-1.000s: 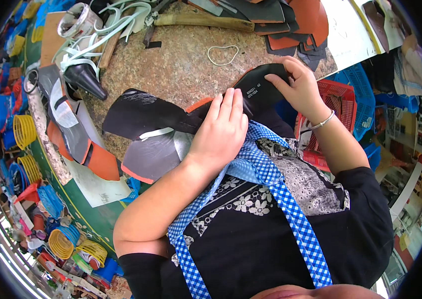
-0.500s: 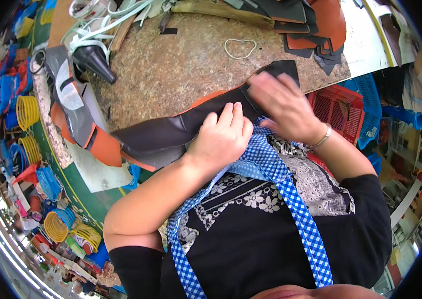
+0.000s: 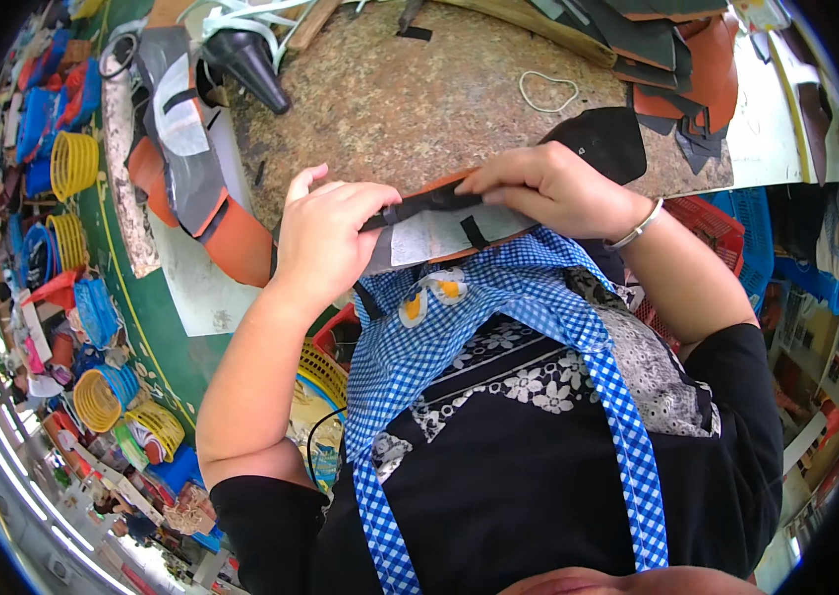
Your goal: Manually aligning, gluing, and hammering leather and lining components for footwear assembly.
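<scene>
A black and orange leather piece (image 3: 444,230) with a grey lining lies folded at the near edge of the worn brown worktable (image 3: 410,99). My left hand (image 3: 325,238) grips its left end, fingers curled over the fold. My right hand (image 3: 548,188), with a bracelet at the wrist, presses down on the right part of the same piece. The piece's black far end (image 3: 603,139) sticks out beyond my right hand. Below the hands hangs my blue checked apron (image 3: 479,327).
A pile of black and orange leather pieces (image 3: 186,169) lies at the table's left, another pile (image 3: 682,59) at the far right. A white loop of cord (image 3: 546,91) lies on the table. A red basket (image 3: 707,223) stands right; yellow and blue baskets (image 3: 72,164) crowd the floor left.
The leather piece was spread flat and wide; it is now folded into a narrow strip, lining side showing. Both hands have moved closer together along its near edge.
</scene>
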`<state>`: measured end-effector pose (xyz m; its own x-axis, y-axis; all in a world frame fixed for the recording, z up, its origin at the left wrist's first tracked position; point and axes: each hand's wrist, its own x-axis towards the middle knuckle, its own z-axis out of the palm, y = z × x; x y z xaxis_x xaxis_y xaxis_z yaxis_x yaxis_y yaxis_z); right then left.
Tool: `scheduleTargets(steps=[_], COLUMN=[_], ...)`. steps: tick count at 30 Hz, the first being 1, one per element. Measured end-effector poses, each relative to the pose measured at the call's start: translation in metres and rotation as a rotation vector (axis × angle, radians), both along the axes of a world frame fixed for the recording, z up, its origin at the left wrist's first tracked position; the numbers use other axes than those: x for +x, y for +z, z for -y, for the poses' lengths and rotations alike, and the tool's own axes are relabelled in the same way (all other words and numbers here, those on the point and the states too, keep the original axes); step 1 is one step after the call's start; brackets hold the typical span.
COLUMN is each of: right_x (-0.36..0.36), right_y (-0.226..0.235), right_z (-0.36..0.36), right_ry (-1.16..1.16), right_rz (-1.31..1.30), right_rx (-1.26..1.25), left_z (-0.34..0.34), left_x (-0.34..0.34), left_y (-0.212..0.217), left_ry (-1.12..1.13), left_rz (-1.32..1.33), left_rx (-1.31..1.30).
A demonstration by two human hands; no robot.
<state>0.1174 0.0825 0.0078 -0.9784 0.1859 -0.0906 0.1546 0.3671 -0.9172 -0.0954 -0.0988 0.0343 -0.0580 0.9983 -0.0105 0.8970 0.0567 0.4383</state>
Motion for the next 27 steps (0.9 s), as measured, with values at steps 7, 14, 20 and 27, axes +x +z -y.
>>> scheduleTargets(steps=[7,14,20,27], right_x=[-0.012,-0.057,-0.052,-0.034], right_y=[0.014,0.025,-0.007,-0.007], right_z=[0.036,0.072,0.059,0.069], right_ry=[0.375,0.157,0.075,0.363], right_rz=[-0.36,-0.084,-0.294,-0.368], right_rx=[0.763,0.678,0.249,0.759], left_z=[0.026,0.039,0.054,0.07], left_x=[0.003,-0.018,-0.039,-0.045], left_y=[-0.02,-0.009,-0.036,-0.021], left_ry=[-0.253,0.037,0.244,-0.176], left_rz=[-0.401,-0.253,0.305,-0.323], left_rx=[0.248,0.092,0.107,0.301])
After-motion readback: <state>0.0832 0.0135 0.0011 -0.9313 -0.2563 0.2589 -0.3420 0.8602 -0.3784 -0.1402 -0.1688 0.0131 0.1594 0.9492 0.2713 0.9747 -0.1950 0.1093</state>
